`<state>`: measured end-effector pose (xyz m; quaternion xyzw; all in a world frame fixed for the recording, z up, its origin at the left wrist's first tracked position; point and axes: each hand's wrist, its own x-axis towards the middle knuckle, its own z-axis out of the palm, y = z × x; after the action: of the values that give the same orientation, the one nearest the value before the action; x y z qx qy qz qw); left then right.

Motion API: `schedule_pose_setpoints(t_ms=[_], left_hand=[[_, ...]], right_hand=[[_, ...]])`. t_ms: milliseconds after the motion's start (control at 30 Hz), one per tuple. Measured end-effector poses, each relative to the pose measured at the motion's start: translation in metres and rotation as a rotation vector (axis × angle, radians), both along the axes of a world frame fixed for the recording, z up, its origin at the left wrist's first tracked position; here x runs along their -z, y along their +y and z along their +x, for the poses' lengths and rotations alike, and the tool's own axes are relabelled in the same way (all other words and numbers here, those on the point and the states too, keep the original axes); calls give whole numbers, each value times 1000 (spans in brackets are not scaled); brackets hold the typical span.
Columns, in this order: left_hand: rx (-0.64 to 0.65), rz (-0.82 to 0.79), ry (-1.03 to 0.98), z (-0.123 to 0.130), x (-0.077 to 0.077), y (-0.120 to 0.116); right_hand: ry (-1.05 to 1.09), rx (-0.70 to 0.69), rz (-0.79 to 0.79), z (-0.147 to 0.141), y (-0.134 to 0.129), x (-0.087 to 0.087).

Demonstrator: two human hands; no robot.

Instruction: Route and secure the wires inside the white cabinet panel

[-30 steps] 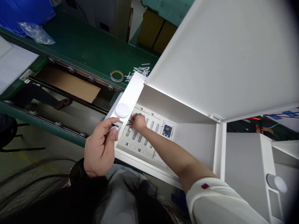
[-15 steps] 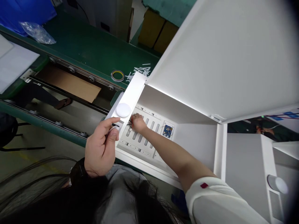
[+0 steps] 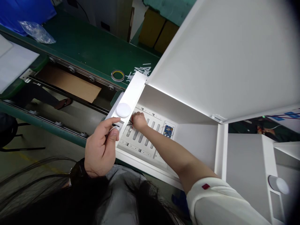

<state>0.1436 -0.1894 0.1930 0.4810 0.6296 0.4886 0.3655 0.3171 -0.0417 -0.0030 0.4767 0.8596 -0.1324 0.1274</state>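
Observation:
My left hand [image 3: 100,150] is curled at the end of a white panel [image 3: 127,103] that carries a round white button [image 3: 123,110], and a small metal-tipped wire end [image 3: 114,127] sits between its thumb and fingers. Inside an open white cabinet, my right hand [image 3: 139,122] rests over a slotted white plate [image 3: 140,140], its fingers bunched on a thin red wire [image 3: 132,121]. A blue circuit board [image 3: 168,130] is mounted to the right of that hand. The fingers hide most of the wiring.
A large white cabinet door [image 3: 222,59] swings open above the plate. Beyond it runs a green conveyor belt [image 3: 93,50] holding a tape roll [image 3: 117,75] and white strips [image 3: 140,71]. Long dark hair [image 3: 70,193] hangs across the lower left view.
The view has shifted slightly. Both hands stay in nearly the same place, and the left hand keeps its grip at the panel end.

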Motion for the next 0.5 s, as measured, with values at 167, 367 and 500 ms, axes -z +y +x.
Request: schedule_pose_setpoints(t_ms=[167,367,500], left_hand=[[-1,-3,20,1,-1,0],[4,-7,25,1,-2,1],[2,-18,7,1,-1,1]], right_hand=[[-97,-32,-10,-11,2,0],[-69,-7,1,-10,-3,6],[35,11,36,2,-8,15]])
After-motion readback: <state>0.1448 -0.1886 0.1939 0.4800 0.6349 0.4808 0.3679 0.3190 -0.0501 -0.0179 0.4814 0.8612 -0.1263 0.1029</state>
